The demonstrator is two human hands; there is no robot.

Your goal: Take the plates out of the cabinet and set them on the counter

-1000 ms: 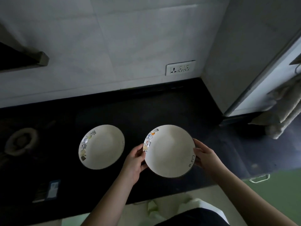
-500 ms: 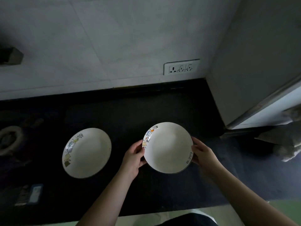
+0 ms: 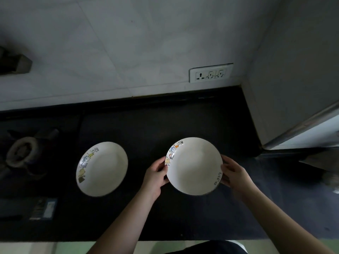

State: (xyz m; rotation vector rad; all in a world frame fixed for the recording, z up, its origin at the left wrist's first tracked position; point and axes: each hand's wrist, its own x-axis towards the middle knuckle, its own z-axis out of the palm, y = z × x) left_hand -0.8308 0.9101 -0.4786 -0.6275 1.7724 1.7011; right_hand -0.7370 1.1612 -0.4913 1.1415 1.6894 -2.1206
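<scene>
Two white deep plates with cartoon prints on the rim are over the black counter (image 3: 183, 121). One plate (image 3: 102, 168) lies flat on the counter at the left. I hold the second plate (image 3: 194, 166) by its edges, my left hand (image 3: 156, 173) on its left rim and my right hand (image 3: 233, 171) on its right rim. It is low over the counter, to the right of the first; whether it touches the surface I cannot tell. The cabinet is out of view.
A stove burner (image 3: 20, 153) sits at the far left of the counter. A small dark box (image 3: 44, 208) lies near the front left edge. A wall socket (image 3: 211, 73) is on the tiled back wall. A grey fridge side (image 3: 297, 70) bounds the counter on the right.
The view shifted slightly. The plate in my hands stays at about the same spot, still gripped by both hands. The left plate has not moved on the counter.
</scene>
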